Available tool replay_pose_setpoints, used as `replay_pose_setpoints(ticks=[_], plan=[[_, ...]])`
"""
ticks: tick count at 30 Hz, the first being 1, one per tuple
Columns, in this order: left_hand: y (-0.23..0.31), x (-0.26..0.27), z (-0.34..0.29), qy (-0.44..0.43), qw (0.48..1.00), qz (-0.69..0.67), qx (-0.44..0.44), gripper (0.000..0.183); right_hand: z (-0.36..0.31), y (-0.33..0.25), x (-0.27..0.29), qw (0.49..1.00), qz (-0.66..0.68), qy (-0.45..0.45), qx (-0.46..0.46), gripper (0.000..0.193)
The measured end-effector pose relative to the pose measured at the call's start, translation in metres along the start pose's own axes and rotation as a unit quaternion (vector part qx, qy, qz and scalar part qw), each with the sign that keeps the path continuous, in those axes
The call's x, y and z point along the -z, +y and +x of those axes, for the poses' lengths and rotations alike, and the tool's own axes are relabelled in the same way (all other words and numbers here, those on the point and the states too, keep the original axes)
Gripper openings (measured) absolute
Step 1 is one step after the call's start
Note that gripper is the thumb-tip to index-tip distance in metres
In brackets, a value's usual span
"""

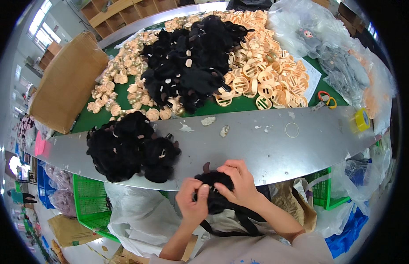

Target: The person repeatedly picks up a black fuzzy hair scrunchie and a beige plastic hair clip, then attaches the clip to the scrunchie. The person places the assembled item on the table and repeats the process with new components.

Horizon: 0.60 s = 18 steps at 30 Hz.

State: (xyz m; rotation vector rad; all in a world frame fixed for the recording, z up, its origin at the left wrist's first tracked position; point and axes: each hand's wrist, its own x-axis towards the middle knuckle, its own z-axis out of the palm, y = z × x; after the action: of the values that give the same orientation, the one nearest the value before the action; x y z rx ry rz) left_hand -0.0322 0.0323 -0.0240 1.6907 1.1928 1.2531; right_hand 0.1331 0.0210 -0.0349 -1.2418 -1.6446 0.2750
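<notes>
A small black plush piece (216, 203) with a brown horn-like tip is held between my hands at the near edge of the metal counter (257, 145). My left hand (192, 203) pinches its left side, thumb against the fur. On its other side, my right hand (239, 185) grips with the fingers over the top and the thumb on the front. Small pale bits show between the thumbs, too small to name. To the left, a heap of similar black plush pieces (118, 147) lies on the counter.
Beyond the counter lie a larger black plush pile (191, 61), peach plastic rings (275, 81) and peach moulded pieces (134, 61). Red-handled scissors (324, 97) and yellow tape (362, 120) sit at the right. A cardboard sheet (70, 83) stands left; green crates (87, 202) are below.
</notes>
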Motion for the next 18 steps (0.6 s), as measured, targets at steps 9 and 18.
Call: replay_pose_setpoints(ticks=[9,18], plan=[[0.016,0.087,0.084,0.237,0.906,0.293,-0.193,0.014,0.007,-0.003,0.011,0.986,0.070,-0.013,-0.150,0.028],[-0.045,0.078,0.080,0.084,0.859,0.484,-0.141,0.039,0.103,0.025,-0.066,0.984,-0.143,-0.106,-0.027,0.016]])
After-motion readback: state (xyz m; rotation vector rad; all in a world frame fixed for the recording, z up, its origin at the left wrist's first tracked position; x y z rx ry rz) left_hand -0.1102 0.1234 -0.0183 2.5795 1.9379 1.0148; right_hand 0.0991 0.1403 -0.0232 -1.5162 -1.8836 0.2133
